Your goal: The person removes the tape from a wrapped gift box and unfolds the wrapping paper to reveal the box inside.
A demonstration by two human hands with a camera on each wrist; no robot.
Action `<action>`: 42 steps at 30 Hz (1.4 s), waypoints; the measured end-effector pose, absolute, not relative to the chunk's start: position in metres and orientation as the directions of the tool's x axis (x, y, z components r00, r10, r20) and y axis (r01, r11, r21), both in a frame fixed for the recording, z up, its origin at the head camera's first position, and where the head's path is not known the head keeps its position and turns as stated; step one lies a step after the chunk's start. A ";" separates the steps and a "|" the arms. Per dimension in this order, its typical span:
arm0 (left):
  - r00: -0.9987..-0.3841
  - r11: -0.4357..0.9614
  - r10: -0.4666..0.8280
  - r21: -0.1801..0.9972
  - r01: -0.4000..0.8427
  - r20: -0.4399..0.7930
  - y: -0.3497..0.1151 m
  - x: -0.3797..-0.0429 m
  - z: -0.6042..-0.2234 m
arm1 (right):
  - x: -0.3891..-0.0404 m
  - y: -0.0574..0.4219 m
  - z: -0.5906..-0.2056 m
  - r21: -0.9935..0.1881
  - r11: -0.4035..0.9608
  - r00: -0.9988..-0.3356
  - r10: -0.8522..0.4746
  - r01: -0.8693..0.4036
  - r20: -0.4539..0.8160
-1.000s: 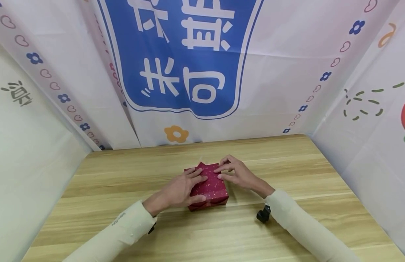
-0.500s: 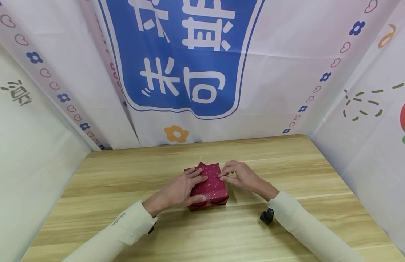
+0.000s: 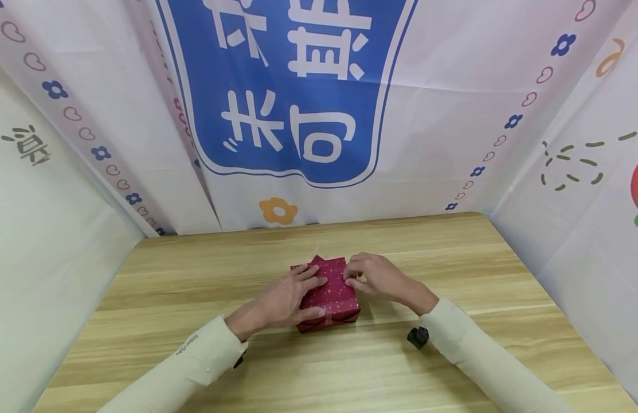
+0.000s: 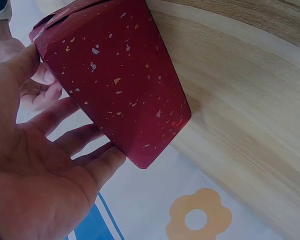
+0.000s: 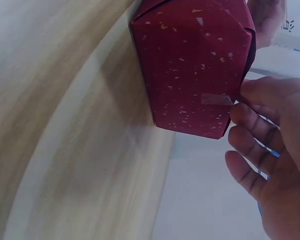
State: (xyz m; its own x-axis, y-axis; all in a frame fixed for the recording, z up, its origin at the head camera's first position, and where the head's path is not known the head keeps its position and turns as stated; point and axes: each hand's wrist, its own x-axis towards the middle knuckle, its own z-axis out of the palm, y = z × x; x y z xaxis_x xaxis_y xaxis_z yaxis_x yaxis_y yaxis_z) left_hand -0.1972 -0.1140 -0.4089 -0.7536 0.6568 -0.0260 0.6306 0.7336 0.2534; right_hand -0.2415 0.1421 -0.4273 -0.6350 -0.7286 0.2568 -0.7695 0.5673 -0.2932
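A box (image 3: 336, 289) wrapped in dark red, gold-flecked paper sits on the wooden table in the head view. My left hand (image 3: 285, 298) rests across its top from the left, fingers spread; the left wrist view shows fingertips (image 4: 112, 157) along the box's upper edge. At the right edge is my right hand (image 3: 383, 279), fingers bent. In the right wrist view a short strip of clear tape (image 5: 216, 99) lies on the box's side, and thumb and forefinger of the right hand (image 5: 285, 145) pinch at its end by the edge. The other fingers curl free.
Beneath the box is a wood-grain table (image 3: 453, 258). A printed white cloth (image 3: 427, 143) hangs behind it, with more cloth at both sides. A pointed paper flap (image 3: 317, 260) sticks up at the box's far edge. Dark wrist cameras sit by both cuffs.
The right hand's fingers have drawn back from the box top to its right edge and bent together there. The left hand and the box stay in place.
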 end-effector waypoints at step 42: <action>-0.735 0.718 0.678 0.236 0.654 -0.025 -0.115 -0.197 -0.407 | -0.253 0.151 -0.439 -0.514 0.480 -0.658 -0.713 -0.711 0.243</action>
